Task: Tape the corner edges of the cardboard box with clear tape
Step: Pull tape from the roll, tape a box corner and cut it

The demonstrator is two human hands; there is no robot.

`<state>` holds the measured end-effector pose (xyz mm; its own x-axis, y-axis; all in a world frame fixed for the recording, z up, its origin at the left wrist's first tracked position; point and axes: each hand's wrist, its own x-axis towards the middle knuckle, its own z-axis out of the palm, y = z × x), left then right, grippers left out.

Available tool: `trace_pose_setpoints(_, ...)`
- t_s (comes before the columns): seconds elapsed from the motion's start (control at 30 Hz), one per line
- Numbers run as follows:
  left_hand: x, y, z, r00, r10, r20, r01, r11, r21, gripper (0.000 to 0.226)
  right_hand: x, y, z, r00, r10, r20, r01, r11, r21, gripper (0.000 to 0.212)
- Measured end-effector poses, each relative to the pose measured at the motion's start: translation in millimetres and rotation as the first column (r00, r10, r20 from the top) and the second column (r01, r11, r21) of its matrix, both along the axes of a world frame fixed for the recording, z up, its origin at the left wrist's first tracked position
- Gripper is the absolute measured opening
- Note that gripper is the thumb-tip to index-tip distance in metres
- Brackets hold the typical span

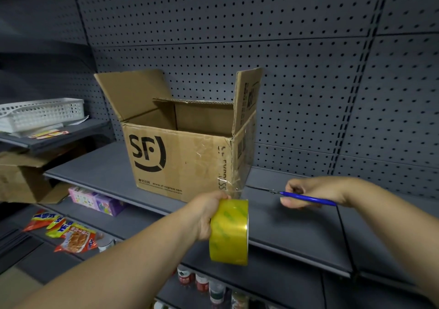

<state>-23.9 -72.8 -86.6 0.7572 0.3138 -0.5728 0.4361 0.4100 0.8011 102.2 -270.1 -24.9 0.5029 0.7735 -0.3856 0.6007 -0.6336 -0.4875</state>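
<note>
Head view shows our left hand (206, 213) gripping the tape roll (229, 232) below the SF cardboard box (187, 152) on the shelf (297, 225), right hand (308, 192) grasping blue-handled scissors (294, 196). We keep the strip (234, 187) taut and cut close to the box's front corner.

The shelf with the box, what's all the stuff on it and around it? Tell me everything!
cardboard box: one, brown, open, standing on the grey shelf
clear tape strip: one, stuck down the box's front right corner, still joined to the roll
tape roll: one, yellowish, in front of the box
scissors: one pair, blue handles, right of the box
basket: one, white, upper shelf on the left
second cardboard box: one, brown, far left
snack packets: several, orange and yellow, lower left shelf
pastel box: one, pink and purple, lower shelf
bottles: a few, bottom shelf
left hand: holds the tape roll
right hand: holds the scissors
</note>
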Motion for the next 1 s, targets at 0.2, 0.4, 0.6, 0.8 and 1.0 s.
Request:
trace_pose_setpoints(0.2,1.3,0.0,-2.2,1.0,0.002,0.028,-0.002,1.0,-0.005,0.018,-7.7,20.6,21.4,0.996,0.029,0.082,-0.012,0.98,-0.201,0.058)
trace_pose_setpoints(0.4,2.1,-0.2,-7.6,0.995,0.017,0.098,-0.019,1.0,0.014,0.014,-12.7,49.3,35.8,0.995,0.088,0.048,-0.069,0.948,-0.311,0.071)
trace_pose_setpoints(0.6,2.6,-0.1,-9.0,0.988,0.053,0.146,-0.058,0.998,0.031,0.007,-8.3,56.7,38.6,0.992,0.109,0.058,-0.085,0.943,-0.321,0.064)
trace_pose_setpoints(0.8,3.5,3.2,-12.9,0.986,0.066,0.152,-0.072,0.997,0.037,0.014,-8.6,59.3,34.9,0.999,0.033,0.034,-0.018,0.925,-0.379,0.06)
trace_pose_setpoints(1.0,3.6,4.1,-13.6,0.985,0.059,0.161,-0.067,0.997,0.042,0.01,-10.4,64.6,33.4,0.999,0.007,-0.044,-0.026,0.892,-0.45,0.072)
